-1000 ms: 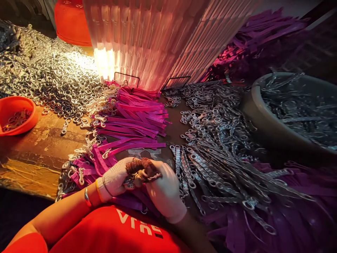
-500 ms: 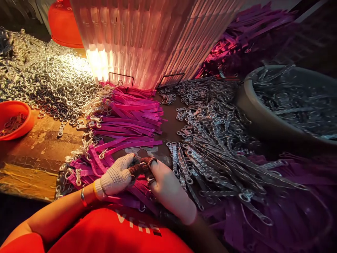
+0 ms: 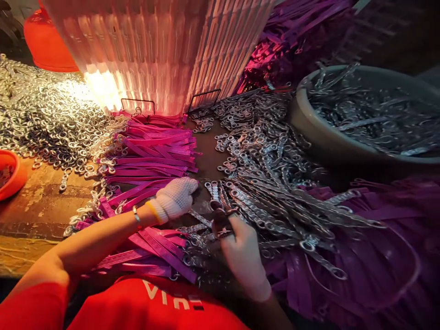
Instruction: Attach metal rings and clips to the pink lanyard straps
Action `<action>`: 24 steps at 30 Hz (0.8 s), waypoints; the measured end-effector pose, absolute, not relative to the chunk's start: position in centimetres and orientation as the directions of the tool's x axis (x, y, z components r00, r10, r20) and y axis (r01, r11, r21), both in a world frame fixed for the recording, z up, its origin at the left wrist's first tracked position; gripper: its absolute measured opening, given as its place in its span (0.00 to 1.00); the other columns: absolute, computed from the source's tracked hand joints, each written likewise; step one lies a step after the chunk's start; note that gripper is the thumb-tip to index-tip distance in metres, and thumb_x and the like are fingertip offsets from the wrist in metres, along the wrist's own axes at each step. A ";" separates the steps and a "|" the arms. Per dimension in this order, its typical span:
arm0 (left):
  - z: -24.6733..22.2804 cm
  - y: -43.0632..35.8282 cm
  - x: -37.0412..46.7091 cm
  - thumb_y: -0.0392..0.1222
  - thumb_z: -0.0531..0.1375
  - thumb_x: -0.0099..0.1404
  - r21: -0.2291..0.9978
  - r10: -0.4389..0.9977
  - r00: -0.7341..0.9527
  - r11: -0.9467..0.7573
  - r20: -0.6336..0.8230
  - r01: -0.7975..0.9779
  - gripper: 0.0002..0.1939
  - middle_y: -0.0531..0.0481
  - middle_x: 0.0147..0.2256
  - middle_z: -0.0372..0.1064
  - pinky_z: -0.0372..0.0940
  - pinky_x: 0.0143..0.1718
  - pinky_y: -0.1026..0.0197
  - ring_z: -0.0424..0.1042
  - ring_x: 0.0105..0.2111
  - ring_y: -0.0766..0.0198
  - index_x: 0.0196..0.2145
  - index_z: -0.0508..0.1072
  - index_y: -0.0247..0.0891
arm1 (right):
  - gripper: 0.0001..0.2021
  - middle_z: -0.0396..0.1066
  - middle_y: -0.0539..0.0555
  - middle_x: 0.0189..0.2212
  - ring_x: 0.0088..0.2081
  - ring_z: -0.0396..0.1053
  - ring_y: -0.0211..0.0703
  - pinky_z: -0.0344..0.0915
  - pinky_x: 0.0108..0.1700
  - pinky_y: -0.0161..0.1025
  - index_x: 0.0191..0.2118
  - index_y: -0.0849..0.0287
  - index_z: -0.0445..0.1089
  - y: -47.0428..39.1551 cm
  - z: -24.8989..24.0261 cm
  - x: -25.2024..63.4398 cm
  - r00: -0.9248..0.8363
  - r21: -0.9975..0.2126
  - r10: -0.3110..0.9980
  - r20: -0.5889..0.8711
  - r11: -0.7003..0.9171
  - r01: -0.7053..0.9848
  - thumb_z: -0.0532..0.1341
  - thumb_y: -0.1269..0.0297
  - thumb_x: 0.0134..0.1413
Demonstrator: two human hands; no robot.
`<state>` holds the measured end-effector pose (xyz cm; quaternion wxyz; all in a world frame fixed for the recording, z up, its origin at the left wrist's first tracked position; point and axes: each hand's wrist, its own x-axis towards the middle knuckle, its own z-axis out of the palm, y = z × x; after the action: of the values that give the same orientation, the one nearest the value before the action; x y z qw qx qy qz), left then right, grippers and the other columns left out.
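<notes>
Your left hand (image 3: pixel 174 198) reaches over the near purple straps (image 3: pixel 161 151), its fingers bent and close together; you cannot tell from here whether they have hold of anything. Your right hand (image 3: pixel 243 254) is at the near edge of the metal strips (image 3: pixel 275 206), its dark fingers (image 3: pixel 222 224) curled down, and shadow hides whether a ring is pinched between them. The strips fan out on the bench (image 3: pixel 44 201) to the right, ringed ends facing you, between the straps and the basin (image 3: pixel 299 98); one loose strip (image 3: pixel 202 218) lies in the gap between your hands.

To work this spot well, judge each pick by the ring: pinch one ringed end alone and draw it straight along its length, since the strips overlap and could drag their neighbours. Keep your left wrist high so the bracelet (image 3: pixel 136 214) does not snag the small links (image 3: pixel 103 185) at the straps' ends. The light is poor on the right, so feel for the ring before you pull.
</notes>
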<state>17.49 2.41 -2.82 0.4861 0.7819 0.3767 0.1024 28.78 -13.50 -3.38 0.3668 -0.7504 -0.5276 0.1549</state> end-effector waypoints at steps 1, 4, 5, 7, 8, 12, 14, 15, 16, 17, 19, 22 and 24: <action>-3.5 3.1 18.9 0.27 0.61 0.55 0.808 0.704 0.677 -0.261 -0.215 0.528 0.07 0.46 0.29 0.67 0.61 0.37 0.61 0.69 0.35 0.57 0.24 0.70 0.37 | 0.09 0.73 0.53 0.26 0.27 0.67 0.45 0.63 0.30 0.39 0.31 0.55 0.70 -13.6 -3.6 29.1 0.410 -0.720 0.896 0.171 -0.170 0.673 0.53 0.67 0.57; -5.1 4.3 21.9 0.26 0.60 0.55 0.791 0.727 0.641 -0.233 -0.245 0.566 0.07 0.42 0.32 0.66 0.62 0.38 0.60 0.71 0.38 0.54 0.26 0.70 0.36 | 0.12 0.76 0.55 0.32 0.33 0.71 0.48 0.69 0.38 0.43 0.41 0.56 0.73 -13.6 -4.2 29.5 0.392 -0.744 0.911 0.129 -0.172 0.646 0.53 0.69 0.56; -5.3 4.3 22.2 0.26 0.60 0.55 0.796 0.726 0.642 -0.226 -0.247 0.562 0.07 0.42 0.33 0.66 0.62 0.37 0.61 0.71 0.38 0.55 0.26 0.70 0.36 | 0.14 0.77 0.56 0.34 0.35 0.72 0.48 0.69 0.41 0.44 0.43 0.56 0.73 -13.5 -4.4 29.6 0.389 -0.750 0.915 0.111 -0.179 0.636 0.53 0.70 0.56; -5.1 4.2 21.6 0.27 0.62 0.55 0.811 0.709 0.661 -0.222 -0.248 0.542 0.07 0.44 0.32 0.67 0.61 0.35 0.63 0.70 0.37 0.57 0.25 0.70 0.36 | 0.18 0.77 0.56 0.37 0.39 0.73 0.49 0.70 0.45 0.46 0.47 0.56 0.73 -13.3 -4.5 29.6 0.383 -0.761 0.918 0.105 -0.174 0.625 0.52 0.72 0.54; -4.6 4.0 20.8 0.28 0.62 0.55 0.817 0.694 0.677 -0.228 -0.245 0.529 0.07 0.45 0.30 0.67 0.61 0.33 0.64 0.70 0.34 0.59 0.24 0.70 0.37 | 0.20 0.77 0.56 0.39 0.41 0.73 0.49 0.69 0.48 0.46 0.48 0.56 0.73 -13.1 -4.5 29.6 0.377 -0.762 0.917 0.128 -0.153 0.629 0.52 0.73 0.52; -1.5 2.8 15.7 0.42 0.61 0.62 0.884 0.543 0.745 -0.008 -0.388 0.467 0.08 0.51 0.20 0.63 0.53 0.20 0.66 0.60 0.19 0.68 0.28 0.73 0.36 | 0.27 0.77 0.55 0.42 0.45 0.73 0.49 0.68 0.49 0.44 0.51 0.55 0.72 -12.3 -3.6 29.0 0.275 -0.728 0.933 0.234 -0.019 0.685 0.50 0.77 0.46; 0.1 1.9 13.4 0.50 0.59 0.65 0.866 0.435 0.748 0.237 -0.501 0.441 0.15 0.53 0.18 0.61 0.45 0.15 0.67 0.52 0.14 0.72 0.31 0.73 0.35 | 0.27 0.77 0.55 0.37 0.39 0.73 0.48 0.68 0.42 0.41 0.50 0.56 0.72 -11.9 -3.0 28.2 0.194 -0.661 0.950 0.243 0.016 0.750 0.50 0.78 0.44; 0.7 1.3 12.5 0.53 0.59 0.65 0.843 0.406 0.743 0.325 -0.533 0.428 0.17 0.54 0.18 0.60 0.43 0.14 0.67 0.50 0.13 0.73 0.31 0.72 0.35 | 0.26 0.77 0.55 0.34 0.36 0.73 0.48 0.67 0.38 0.40 0.48 0.58 0.73 -11.7 -2.7 27.6 0.153 -0.605 0.958 0.243 0.027 0.795 0.51 0.78 0.42; 1.1 0.7 11.8 0.55 0.59 0.65 0.830 0.405 0.731 0.370 -0.549 0.419 0.19 0.55 0.18 0.59 0.41 0.14 0.67 0.49 0.13 0.74 0.30 0.70 0.35 | 0.23 0.76 0.56 0.32 0.33 0.72 0.48 0.65 0.35 0.40 0.44 0.59 0.74 -11.6 -2.5 27.1 0.116 -0.536 0.962 0.246 0.035 0.844 0.51 0.77 0.41; 1.4 0.1 11.2 0.57 0.58 0.65 0.824 0.419 0.717 0.385 -0.557 0.415 0.20 0.56 0.18 0.58 0.41 0.13 0.67 0.48 0.13 0.74 0.28 0.68 0.36 | 0.20 0.75 0.56 0.29 0.30 0.70 0.47 0.62 0.32 0.39 0.39 0.59 0.74 -11.6 -2.2 26.5 0.084 -0.459 0.965 0.249 0.042 0.888 0.52 0.77 0.40; 1.3 -1.1 10.3 0.57 0.57 0.66 0.833 0.457 0.699 0.351 -0.550 0.427 0.20 0.57 0.17 0.56 0.44 0.14 0.67 0.49 0.14 0.73 0.27 0.66 0.37 | 0.13 0.73 0.57 0.26 0.27 0.67 0.45 0.57 0.29 0.40 0.30 0.58 0.72 -11.7 -1.9 25.3 0.031 -0.313 0.966 0.258 0.053 0.948 0.54 0.76 0.37; 0.1 -2.5 9.1 0.49 0.57 0.67 0.892 0.523 0.741 0.088 -0.421 0.444 0.14 0.53 0.24 0.65 0.54 0.22 0.67 0.59 0.21 0.70 0.30 0.69 0.35 | 0.08 0.72 0.57 0.26 0.25 0.65 0.44 0.53 0.28 0.41 0.24 0.57 0.69 -12.3 -1.9 24.0 -0.032 -0.170 0.955 0.294 0.085 0.982 0.55 0.76 0.35; -1.0 -3.2 8.3 0.39 0.56 0.65 0.876 0.560 0.768 -0.147 -0.309 0.459 0.07 0.50 0.29 0.69 0.57 0.30 0.65 0.63 0.28 0.67 0.32 0.71 0.34 | 0.08 0.71 0.57 0.26 0.25 0.64 0.44 0.52 0.28 0.41 0.24 0.58 0.69 -12.8 -2.2 23.5 -0.058 -0.126 0.953 0.297 0.099 0.987 0.56 0.76 0.36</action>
<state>8.29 -3.25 -1.02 0.5594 0.7558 0.3373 0.0451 23.49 -12.75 -2.19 0.1539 -0.6690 -0.7250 -0.0554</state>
